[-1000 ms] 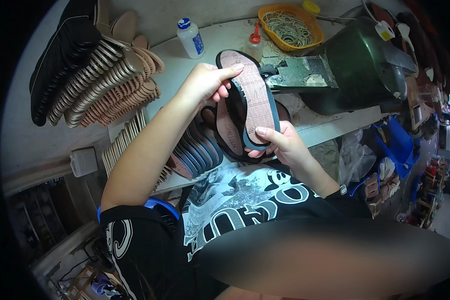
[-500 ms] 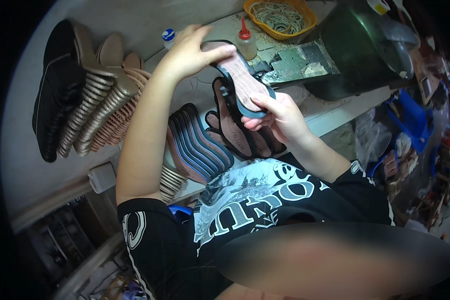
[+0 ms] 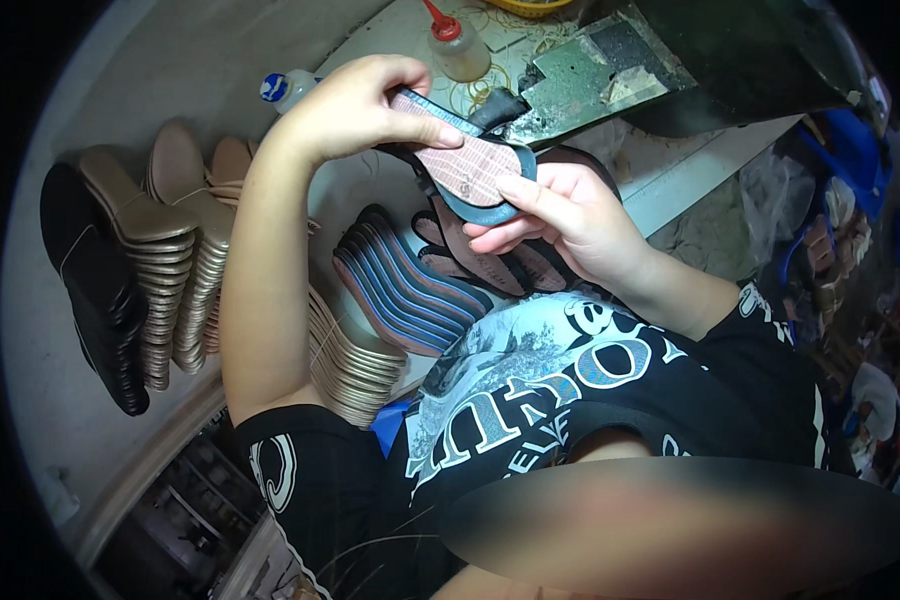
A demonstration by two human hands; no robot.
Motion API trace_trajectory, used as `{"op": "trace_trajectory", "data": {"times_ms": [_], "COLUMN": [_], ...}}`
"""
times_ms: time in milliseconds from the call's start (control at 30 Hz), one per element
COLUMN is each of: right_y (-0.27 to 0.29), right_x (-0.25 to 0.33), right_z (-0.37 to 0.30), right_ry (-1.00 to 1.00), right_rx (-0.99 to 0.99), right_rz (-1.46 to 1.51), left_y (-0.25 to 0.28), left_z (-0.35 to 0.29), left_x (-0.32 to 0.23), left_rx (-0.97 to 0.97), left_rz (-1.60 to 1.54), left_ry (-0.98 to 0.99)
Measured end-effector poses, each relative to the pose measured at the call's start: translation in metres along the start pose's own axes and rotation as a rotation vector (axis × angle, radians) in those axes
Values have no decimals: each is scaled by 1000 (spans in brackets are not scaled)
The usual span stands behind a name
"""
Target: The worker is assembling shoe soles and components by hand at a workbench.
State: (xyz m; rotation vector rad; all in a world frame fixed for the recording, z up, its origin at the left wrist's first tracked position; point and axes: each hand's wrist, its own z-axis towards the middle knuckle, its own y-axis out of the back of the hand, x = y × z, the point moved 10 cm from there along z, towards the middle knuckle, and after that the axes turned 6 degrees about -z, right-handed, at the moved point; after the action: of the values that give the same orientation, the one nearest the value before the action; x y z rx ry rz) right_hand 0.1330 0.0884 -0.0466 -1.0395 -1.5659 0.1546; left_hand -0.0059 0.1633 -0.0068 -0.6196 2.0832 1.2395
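Observation:
Between my two hands is a sandal (image 3: 475, 168) with a pinkish patterned footbed and a dark blue-grey sole edge. My left hand (image 3: 360, 110) is closed on its farther part, thumb pressed along the footbed. At the rounded heel end, my right hand (image 3: 585, 215) grips with the thumb on top and fingers underneath. Several dark-edged sandals (image 3: 495, 268) with pinkish footbeds lie on the table below it. Beside them stands a row of stacked blue-edged soles (image 3: 405, 290). The far end of the held sandal is partly hidden by my left hand.
Stacks of gold soles (image 3: 160, 285) and black soles (image 3: 90, 280) lean at the left. A red-tipped bottle (image 3: 460, 50) and a blue-capped bottle (image 3: 285, 88) stand at the back. A dark green machine (image 3: 750, 60) with a worn plate (image 3: 595, 75) is at back right.
The view has shifted. The sandal is tilted differently, and my left thumb now lies nearer its heel end. My right hand keeps its grip at the heel.

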Motion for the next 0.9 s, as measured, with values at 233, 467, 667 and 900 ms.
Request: {"op": "trace_trajectory", "data": {"times_ms": [233, 467, 667, 900], "right_y": [2, 6, 8, 12], "right_x": [5, 8, 8, 9], "right_z": [10, 11, 14, 17], "right_ry": [58, 26, 34, 9], "right_rx": [-78, -101, -97, -101], "right_rz": [-33, -76, -93, -117], "left_y": [6, -5, -14, -37], "left_z": [-18, -36, -55, -66], "left_x": [0, 5, -2, 12], "left_rx": [-21, -70, -105, -87], "left_rz": [91, -49, -55, -250], "left_ry": [87, 212, 314, 358]}}
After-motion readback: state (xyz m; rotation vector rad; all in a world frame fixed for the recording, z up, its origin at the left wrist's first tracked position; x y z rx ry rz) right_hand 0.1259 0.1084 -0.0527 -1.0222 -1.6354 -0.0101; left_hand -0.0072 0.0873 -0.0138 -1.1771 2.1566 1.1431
